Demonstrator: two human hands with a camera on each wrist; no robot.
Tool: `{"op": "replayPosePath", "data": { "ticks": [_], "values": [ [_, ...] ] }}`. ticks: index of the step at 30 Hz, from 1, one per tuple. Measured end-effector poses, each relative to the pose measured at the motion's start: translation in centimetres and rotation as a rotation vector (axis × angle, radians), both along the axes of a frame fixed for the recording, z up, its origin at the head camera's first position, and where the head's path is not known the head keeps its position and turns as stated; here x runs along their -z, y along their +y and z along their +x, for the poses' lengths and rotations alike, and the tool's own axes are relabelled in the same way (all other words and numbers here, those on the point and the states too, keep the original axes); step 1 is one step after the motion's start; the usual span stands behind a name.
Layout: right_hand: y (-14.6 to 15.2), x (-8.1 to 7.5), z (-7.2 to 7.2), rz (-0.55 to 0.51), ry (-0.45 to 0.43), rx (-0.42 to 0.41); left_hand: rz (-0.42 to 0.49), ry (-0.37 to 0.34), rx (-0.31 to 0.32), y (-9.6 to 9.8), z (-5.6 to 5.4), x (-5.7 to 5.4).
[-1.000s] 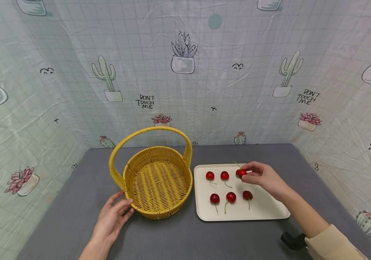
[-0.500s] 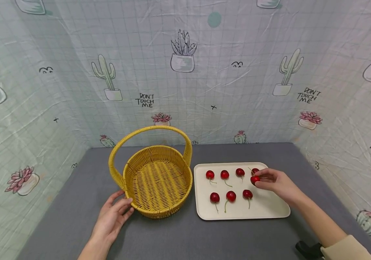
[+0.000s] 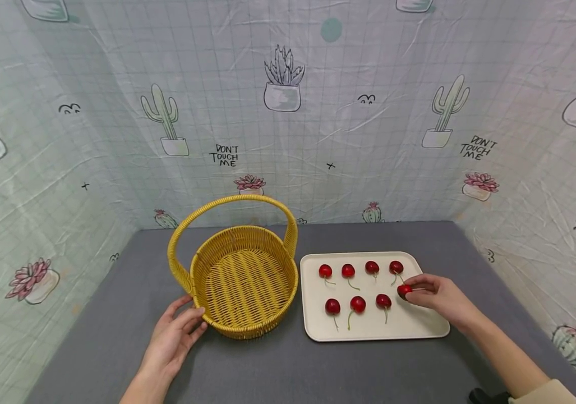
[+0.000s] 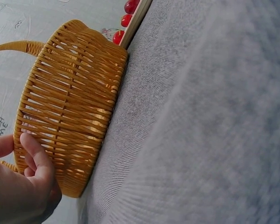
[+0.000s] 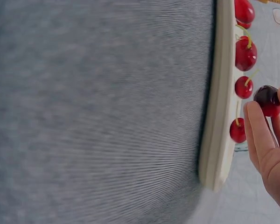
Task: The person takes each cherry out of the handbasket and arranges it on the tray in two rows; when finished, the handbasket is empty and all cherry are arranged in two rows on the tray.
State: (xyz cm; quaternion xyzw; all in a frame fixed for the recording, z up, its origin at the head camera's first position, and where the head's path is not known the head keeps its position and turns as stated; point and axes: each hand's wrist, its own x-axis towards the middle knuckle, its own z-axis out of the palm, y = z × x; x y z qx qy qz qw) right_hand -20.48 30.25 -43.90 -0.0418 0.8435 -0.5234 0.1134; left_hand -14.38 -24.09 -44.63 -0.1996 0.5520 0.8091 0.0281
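My left hand [image 3: 173,339] holds the near-left rim of a yellow wicker basket [image 3: 245,332], thumb on top and fingers against its outer wall. In the left wrist view the fingertips meet the basket's woven side [image 4: 70,102]. Between the thumb and fingertips of my right hand [image 3: 444,298] is a dark red cherry [image 3: 404,291], pinched over the right part of a cream tray [image 3: 378,332]. The right wrist view shows this cherry [image 5: 268,100] raised beyond the tray's edge [image 5: 219,107]. Several stemmed cherries lie on the tray in a back row [image 3: 348,271] and a front row [image 3: 358,304].
The basket's tall arched handle [image 3: 232,199] rises above its bowl. Basket and tray stand side by side on a grey cloth-covered table [image 3: 277,370]. A patterned curtain [image 3: 288,146] with cactus drawings encloses the back and both sides. A black object [image 3: 484,396] sits by the right cuff.
My right hand has moved right and towards the near side with the cherry, uncovering the cherries at the right of the back row. The left hand and basket have stayed in place.
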Motion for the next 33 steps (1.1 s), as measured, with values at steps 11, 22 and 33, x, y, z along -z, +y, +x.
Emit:
{"op": "replayPosePath", "data": {
  "ticks": [11, 22, 33],
  "values": [
    [0.28, 0.79, 0.40, 0.084, 0.024, 0.032, -0.017, -0.011, 0.008, -0.07, 0.15, -0.13],
    [0.39, 0.62, 0.63, 0.172, 0.034, 0.041, -0.001, -0.014, 0.002, -0.12, 0.21, -0.10],
    [0.80, 0.81, 0.61, 0.174, 0.071, 0.016, 0.016, -0.010, -0.005, -0.21, 0.12, -0.09]
  ]
}}
